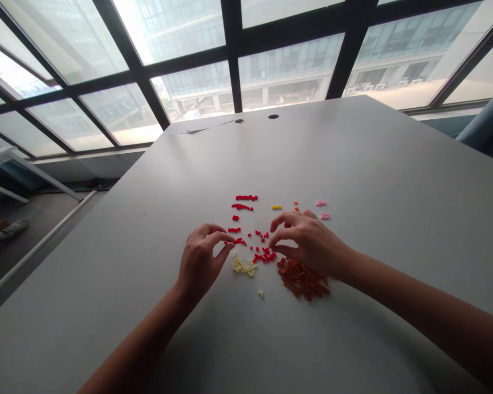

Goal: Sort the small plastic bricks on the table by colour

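Note:
My left hand (203, 254) is left of the small red toy bricks, its thumb and forefinger brought together on a red brick (238, 241) in a short row. My right hand (306, 238) hovers over the right side of the loose red bricks (265, 256). Its thumb and forefinger tips nearly meet, and whatever may be between them is too small to make out. More red bricks stand in short lines, the longest (246, 197) farthest from me. A cream brick pile (243, 267) lies near my left thumb. Under my right wrist is a brown-orange brick pile (304, 280), partly covered.
A yellow brick (276, 207), orange bricks (296, 203) and pink bricks (325, 216) lie beyond my right hand. One cream piece (261, 294) sits apart, nearer me. The white table (148, 273) has two round holes at its far end, before large windows.

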A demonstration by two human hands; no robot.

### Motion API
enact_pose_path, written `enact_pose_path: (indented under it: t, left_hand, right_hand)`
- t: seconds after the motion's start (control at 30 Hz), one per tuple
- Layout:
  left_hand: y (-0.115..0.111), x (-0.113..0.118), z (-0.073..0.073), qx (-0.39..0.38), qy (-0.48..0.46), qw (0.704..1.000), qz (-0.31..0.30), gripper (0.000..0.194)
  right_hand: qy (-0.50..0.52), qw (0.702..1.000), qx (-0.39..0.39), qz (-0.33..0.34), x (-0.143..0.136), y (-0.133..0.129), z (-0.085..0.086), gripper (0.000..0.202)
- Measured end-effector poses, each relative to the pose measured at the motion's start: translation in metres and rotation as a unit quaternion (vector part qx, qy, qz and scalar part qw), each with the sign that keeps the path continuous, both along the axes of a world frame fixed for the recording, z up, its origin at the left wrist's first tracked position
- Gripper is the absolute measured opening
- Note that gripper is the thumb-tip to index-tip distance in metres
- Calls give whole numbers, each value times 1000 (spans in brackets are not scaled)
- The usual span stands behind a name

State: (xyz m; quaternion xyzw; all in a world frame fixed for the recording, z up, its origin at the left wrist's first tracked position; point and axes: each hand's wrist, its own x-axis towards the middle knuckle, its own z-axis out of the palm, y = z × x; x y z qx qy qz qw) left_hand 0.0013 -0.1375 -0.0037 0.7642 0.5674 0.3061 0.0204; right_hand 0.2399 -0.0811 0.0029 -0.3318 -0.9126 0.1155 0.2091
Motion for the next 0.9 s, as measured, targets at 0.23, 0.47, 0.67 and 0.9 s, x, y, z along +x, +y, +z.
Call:
enact_pose_path:
  t: [0.23,0.47,0.67,0.9]
  left_hand:
    - [0,0,-1,2,4,1000,2,3]
    - [-1,-1,-2,10,35,999,17,3]
    - [-1,2,-5,9,78,997,21,3]
    - [0,-3,-3,-4,87,996,15,12]
  right_hand:
    - [-63,998,-25,6,-2,-3,0,12]
    - [-79,996,-45,6,-9,-3,3,5]
    - [8,997,-74,-13,-15,4,2,7]
    - [32,991,-123,-31,-24,9,-2,8]
